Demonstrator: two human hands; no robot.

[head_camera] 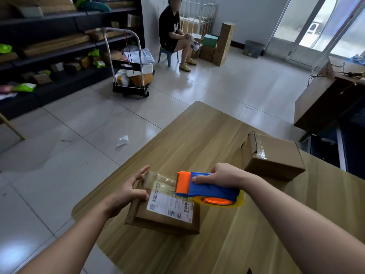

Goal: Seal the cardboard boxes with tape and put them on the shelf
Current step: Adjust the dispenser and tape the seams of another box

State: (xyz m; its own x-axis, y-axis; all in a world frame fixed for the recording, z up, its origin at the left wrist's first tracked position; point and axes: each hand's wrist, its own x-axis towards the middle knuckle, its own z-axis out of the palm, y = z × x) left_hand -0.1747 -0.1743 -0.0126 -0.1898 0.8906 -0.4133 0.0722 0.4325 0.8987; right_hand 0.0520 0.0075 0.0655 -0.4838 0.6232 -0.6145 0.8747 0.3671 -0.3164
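right hand grips tape dispenser | left hand flat, pinning box lower centre | tape strip runs leftward from dispenser toward left hand, along box top

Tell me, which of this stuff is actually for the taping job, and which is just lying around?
In use: tape gun, labelled box, second box, shelf.
Lying about: cart, paper scrap, bin, tall carton.
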